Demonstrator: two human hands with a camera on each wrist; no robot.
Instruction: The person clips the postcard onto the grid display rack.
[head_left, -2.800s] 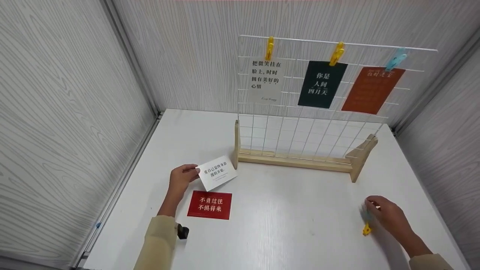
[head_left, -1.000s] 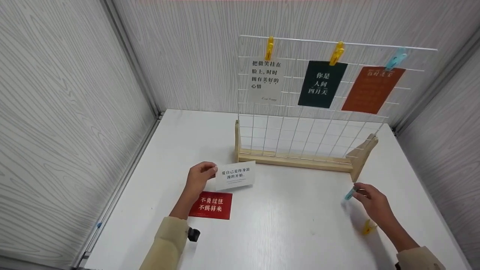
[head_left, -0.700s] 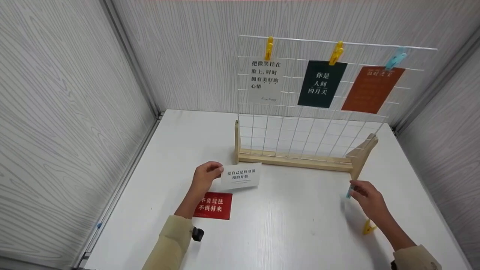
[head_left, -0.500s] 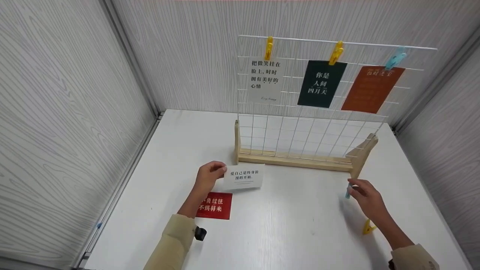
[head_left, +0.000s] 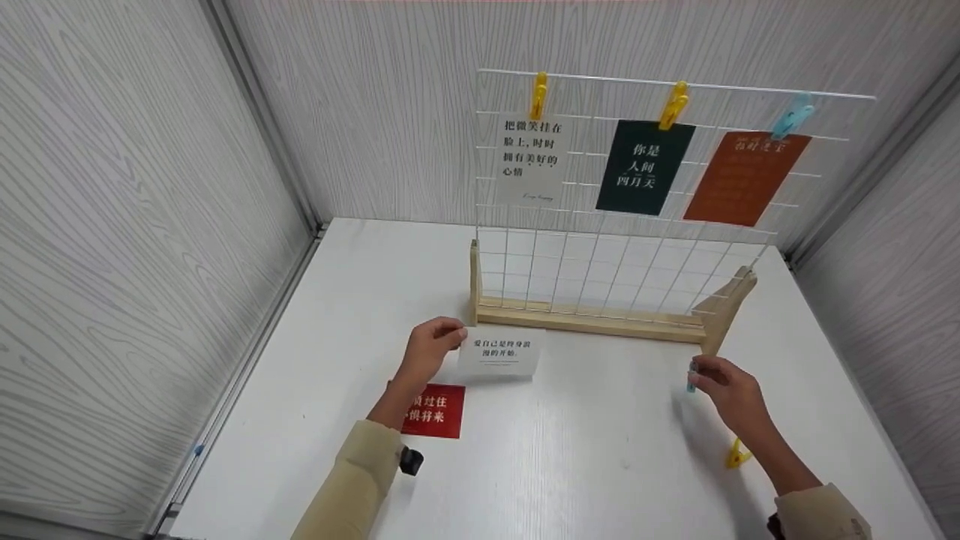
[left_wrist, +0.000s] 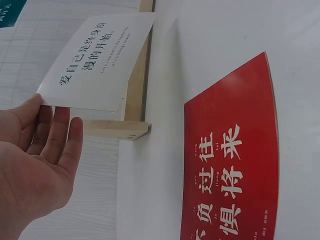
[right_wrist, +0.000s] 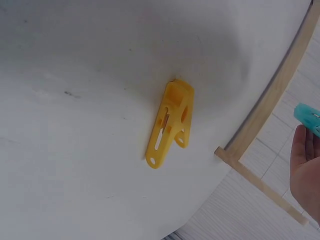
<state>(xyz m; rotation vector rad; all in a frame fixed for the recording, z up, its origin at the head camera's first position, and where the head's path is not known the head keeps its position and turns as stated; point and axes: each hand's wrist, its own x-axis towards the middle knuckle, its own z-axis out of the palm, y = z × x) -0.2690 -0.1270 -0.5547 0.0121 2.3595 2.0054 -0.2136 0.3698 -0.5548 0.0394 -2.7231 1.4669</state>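
My left hand pinches a white card by its left edge, held above the table in front of the rack's left foot. In the left wrist view, thumb and fingertips meet at one corner of that card. Below it a red card lies on the table, partly covered by my left forearm. My right hand holds a light-blue clothespin between thumb and fingers, raised over the table's right side. A yellow clothespin lies on the table under my right forearm.
A white wire grid rises from a wooden stand. Clothespins hold a pale card, a dark green card and an orange-red card along its upper part. Wood-grain panels enclose the table.
My left hand has carried the white card rightward and levelled it. The right hand has lifted the light-blue clothespin away from the yellow one, moving left and toward the rack.
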